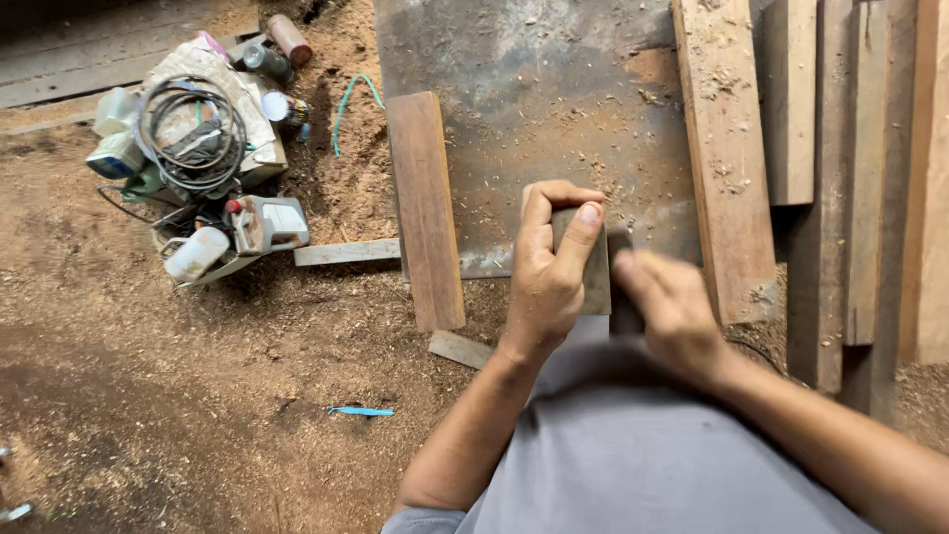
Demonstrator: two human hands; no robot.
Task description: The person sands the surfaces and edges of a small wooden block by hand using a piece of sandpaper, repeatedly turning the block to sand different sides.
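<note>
The person stands over a sawdust-covered floor, both hands working just at the near edge of a large grey metal sheet (554, 89) that lies flat and is dusted with wood shavings. The left hand (549, 272) is closed around a small flat block (593, 267), thumb laid up along its face and fingers curled over its top edge, holding it upright over the sheet's near edge. The right hand (672, 307) sits just to the right of that block, blurred, its fingers wrapped about a dark, narrow tool (623, 287) whose kind I cannot make out; the tool stands right against the block's side. On the sheet's left edge lies a short reddish plank (425, 208), running toward the person, and on the sheet's right edge a longer, paler plank (727, 148) strewn with chips. Further right of the sheet, more boards (850, 178) lie side by side. Well to the left of the sheet, a heap of clutter rests on the sawdust: a coil of dark cable (193, 129) on a sack, a few cans (277, 49), white plastic containers (198, 252). A thin wooden strip (346, 252) reaches from the heap toward the reddish plank. Near the sheet's lower left, on the floor, lies a small blue scrap (361, 410).
</note>
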